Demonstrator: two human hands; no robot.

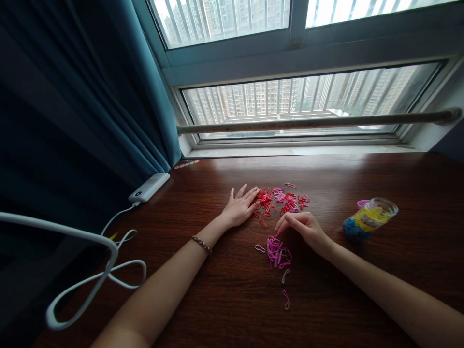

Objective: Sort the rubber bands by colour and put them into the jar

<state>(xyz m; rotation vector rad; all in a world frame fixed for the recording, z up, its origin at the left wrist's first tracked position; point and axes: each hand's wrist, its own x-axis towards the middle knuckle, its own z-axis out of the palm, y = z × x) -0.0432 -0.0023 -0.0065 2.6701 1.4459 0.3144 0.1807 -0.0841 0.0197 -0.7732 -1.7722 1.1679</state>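
Note:
My left hand (240,208) lies on the table with its fingers spread, the fingertips touching the edge of a pile of red and pink rubber bands (289,199). My right hand (302,228) is above the near side of that pile, its thumb and forefinger pinched together. A purple band seems to be at those fingertips, just over a smaller heap of purple rubber bands (278,252). A pale loop (260,248) lies left of this heap. Below it are a whitish loop (285,276) and a single purple band (286,299).
A clear jar (369,220) with blue and yellow contents stands tilted-looking on the right, a pink lid (362,204) behind it. White power bank (149,187) and cable (126,263) lie left, beside the blue curtain (152,96). A metal rail (311,123) crosses the window.

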